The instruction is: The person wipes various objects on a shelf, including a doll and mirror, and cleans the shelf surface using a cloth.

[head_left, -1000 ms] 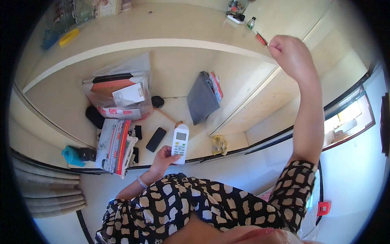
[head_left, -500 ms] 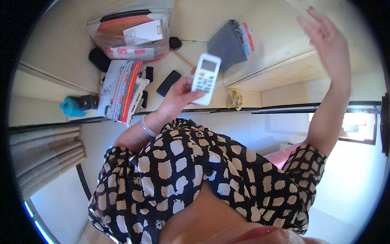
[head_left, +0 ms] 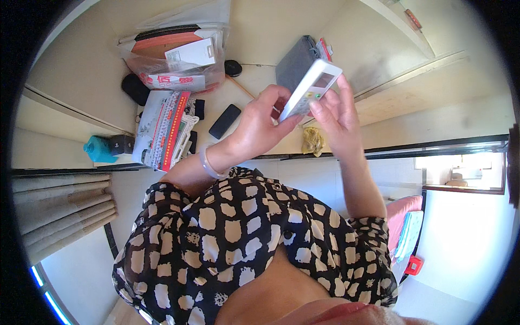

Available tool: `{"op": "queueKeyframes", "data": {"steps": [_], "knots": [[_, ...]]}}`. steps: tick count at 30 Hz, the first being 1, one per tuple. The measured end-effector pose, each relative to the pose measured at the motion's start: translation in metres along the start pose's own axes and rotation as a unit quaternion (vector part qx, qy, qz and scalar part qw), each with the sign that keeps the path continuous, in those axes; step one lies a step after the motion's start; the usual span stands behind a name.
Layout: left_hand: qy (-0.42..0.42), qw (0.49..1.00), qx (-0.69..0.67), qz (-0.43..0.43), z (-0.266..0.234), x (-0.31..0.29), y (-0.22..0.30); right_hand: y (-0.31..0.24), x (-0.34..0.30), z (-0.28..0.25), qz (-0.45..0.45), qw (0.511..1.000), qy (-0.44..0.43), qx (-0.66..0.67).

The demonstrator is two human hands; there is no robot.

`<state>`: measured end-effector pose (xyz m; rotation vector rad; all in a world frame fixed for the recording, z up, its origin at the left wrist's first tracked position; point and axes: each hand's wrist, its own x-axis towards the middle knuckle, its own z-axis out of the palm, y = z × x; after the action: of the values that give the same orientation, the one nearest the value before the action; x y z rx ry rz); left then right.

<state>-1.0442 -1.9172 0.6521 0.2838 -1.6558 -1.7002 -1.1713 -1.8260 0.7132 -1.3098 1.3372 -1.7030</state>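
A white remote control [head_left: 306,93] with a small grey screen and coloured buttons is held tilted above the shelf, between both my hands. My left hand [head_left: 260,122], with a pale bangle at its wrist, is closed on the lower left end of the remote. My right hand [head_left: 337,116] grips its right side, with the thumb near the buttons and the fingers behind the edge, partly hidden. Below my left hand lies a black phone-like slab [head_left: 225,121]. Beyond the remote stands a grey folder-like pouch [head_left: 292,62].
At the left is a stack of printed papers [head_left: 157,127], beside a clear plastic bag [head_left: 173,81] holding a white box. A round black lid [head_left: 233,67], a thin wooden stick [head_left: 239,85] and a crumpled yellowish packet [head_left: 312,142] lie around. A turquoise object [head_left: 100,149] sits far left.
My right hand has come down from the upper right and taken hold of the remote. The remote has moved right and tilted further, still in my left hand.
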Motion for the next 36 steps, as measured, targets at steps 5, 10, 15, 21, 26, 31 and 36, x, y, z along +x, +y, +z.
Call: {"op": "queueKeyframes", "data": {"steps": [5,10,15,21,26,31,36], "knots": [[0.038,0.924,0.292,0.244,0.008,0.006,0.029,0.012,-0.006,0.013,0.065,0.966,0.075,0.238],[-0.004,0.900,0.268,0.345,-0.005,-0.010,0.020,-0.014,0.004,-0.026,0.029,0.941,0.027,0.336],[-0.017,0.954,0.256,0.154,-0.025,-0.042,-0.023,-0.093,0.033,-0.059,-0.041,0.989,-0.031,0.139],[-0.038,0.954,0.271,0.124,-0.043,-0.061,-0.019,-0.195,0.130,-0.036,-0.142,0.922,0.117,-0.342],[-0.021,0.952,0.292,0.093,-0.060,-0.079,-0.025,-0.177,0.231,-0.059,0.013,0.823,0.046,-0.565],[0.078,0.956,0.277,0.054,-0.092,-0.100,-0.029,-0.167,0.233,-0.027,-0.181,0.744,0.083,-0.637],[0.089,0.957,0.267,0.069,-0.098,-0.087,-0.014,-0.161,0.206,0.010,-0.255,0.740,0.047,-0.620]]}}
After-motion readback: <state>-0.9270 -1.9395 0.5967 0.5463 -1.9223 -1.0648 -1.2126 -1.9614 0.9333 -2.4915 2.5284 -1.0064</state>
